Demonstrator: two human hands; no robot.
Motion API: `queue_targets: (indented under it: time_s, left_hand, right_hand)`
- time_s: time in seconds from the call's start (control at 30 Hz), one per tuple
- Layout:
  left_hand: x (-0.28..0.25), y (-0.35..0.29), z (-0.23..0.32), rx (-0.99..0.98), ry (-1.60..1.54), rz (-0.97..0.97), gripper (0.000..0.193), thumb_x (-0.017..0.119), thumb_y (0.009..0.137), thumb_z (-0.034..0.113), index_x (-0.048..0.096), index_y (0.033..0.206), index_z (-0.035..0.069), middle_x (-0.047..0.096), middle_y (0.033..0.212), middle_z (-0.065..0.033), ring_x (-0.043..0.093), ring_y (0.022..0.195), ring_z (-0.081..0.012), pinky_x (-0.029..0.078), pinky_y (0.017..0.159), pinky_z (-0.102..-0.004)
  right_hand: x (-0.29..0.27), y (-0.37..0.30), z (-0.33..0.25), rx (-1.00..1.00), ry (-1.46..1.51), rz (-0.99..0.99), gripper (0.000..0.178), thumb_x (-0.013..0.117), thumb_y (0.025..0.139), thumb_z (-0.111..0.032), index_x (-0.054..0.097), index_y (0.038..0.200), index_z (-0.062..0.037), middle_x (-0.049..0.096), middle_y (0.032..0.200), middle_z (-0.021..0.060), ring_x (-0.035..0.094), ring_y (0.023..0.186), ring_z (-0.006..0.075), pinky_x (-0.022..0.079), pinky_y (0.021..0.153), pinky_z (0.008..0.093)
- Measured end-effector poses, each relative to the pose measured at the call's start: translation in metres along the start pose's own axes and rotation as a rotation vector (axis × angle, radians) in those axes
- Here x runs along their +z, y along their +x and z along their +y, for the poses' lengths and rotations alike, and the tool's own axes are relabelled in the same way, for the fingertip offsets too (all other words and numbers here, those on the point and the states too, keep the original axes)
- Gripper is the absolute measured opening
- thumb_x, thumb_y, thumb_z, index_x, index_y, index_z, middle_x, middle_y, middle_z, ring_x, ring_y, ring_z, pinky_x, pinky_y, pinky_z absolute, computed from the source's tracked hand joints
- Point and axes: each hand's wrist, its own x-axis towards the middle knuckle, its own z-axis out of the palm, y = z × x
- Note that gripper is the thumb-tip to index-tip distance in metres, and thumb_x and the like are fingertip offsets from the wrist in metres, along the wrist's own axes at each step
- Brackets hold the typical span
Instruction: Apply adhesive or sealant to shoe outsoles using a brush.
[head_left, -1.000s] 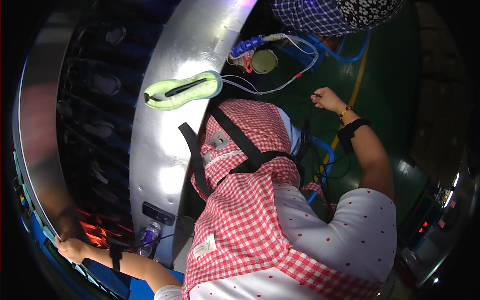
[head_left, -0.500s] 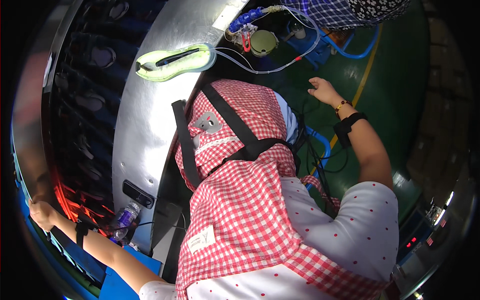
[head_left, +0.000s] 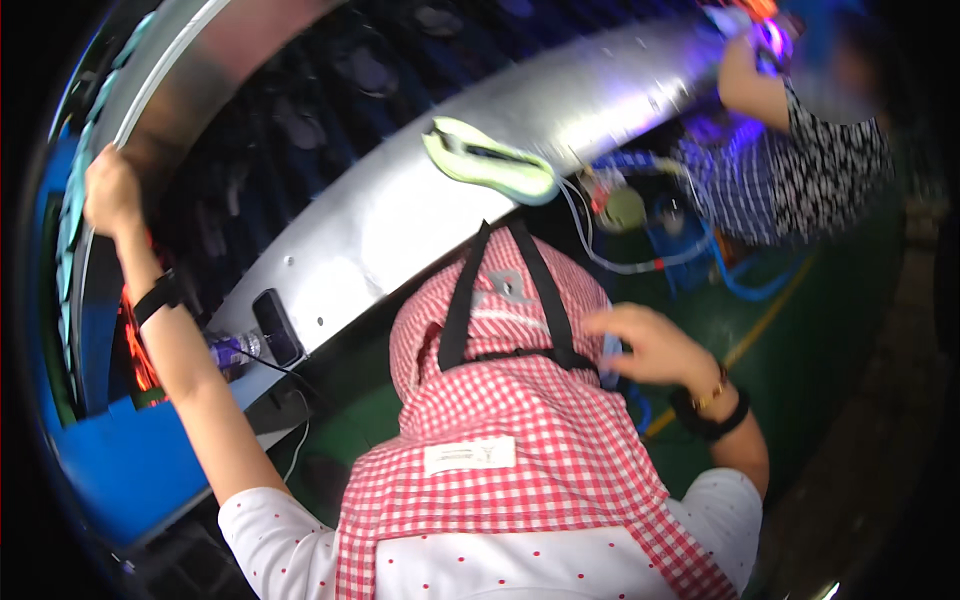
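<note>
My left hand is raised at the far left, beside the metal rail and a row of overlapping pale-teal pieces. Its fingers are curled closed; whatever they may hold is hidden. Over my lap, beside the red checked apron, my right hand hangs with nothing in it, fingers loosely bent and thumb apart. A pale green shoe sole, with a dark slot-like area along its middle, rests on the curved metal ledge, away from both hands.
Dark racks with several shoe-like shapes lie beyond the ledge. A phone and a plastic bottle sit near its left end. Thin tubing loops by a round green container. A co-worker is at the right.
My view has turned left, so the ledge and sole appear shifted right. My right hand has come in toward my lap from the outer right. My left hand remains by the far rail.
</note>
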Motion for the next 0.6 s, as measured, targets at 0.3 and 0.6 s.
queue_targets:
  time_s: [0.3, 0.6]
  left_hand:
    - [-0.106, -0.003, -0.029, -0.11, -0.225, 0.266, 0.026, 0.042, 0.08, 0.021, 0.065, 0.069, 0.014, 0.062, 0.072, -0.0021, 0.058, 0.064, -0.0245, 0.045, 0.062, -0.0347]
    - [-0.106, -0.002, -0.046, -0.096, -0.228, 0.308, 0.026, 0.042, 0.08, 0.02, 0.064, 0.069, 0.013, 0.062, 0.072, -0.0007, 0.058, 0.063, -0.0227, 0.044, 0.061, -0.0328]
  right_hand:
    - [-0.034, 0.006, -0.178, -0.379, 0.232, -0.566, 0.06, 0.064, 0.064, -0.015, 0.047, 0.12, -0.0024, 0.044, 0.126, 0.015, 0.043, 0.114, 0.0298, 0.037, 0.091, 0.0386]
    - [-0.072, 0.026, -0.24, -0.911, 0.092, -0.664, 0.033, 0.052, 0.085, -0.027, 0.059, 0.103, -0.0002, 0.058, 0.106, 0.012, 0.058, 0.089, 0.0235, 0.046, 0.075, 0.032]
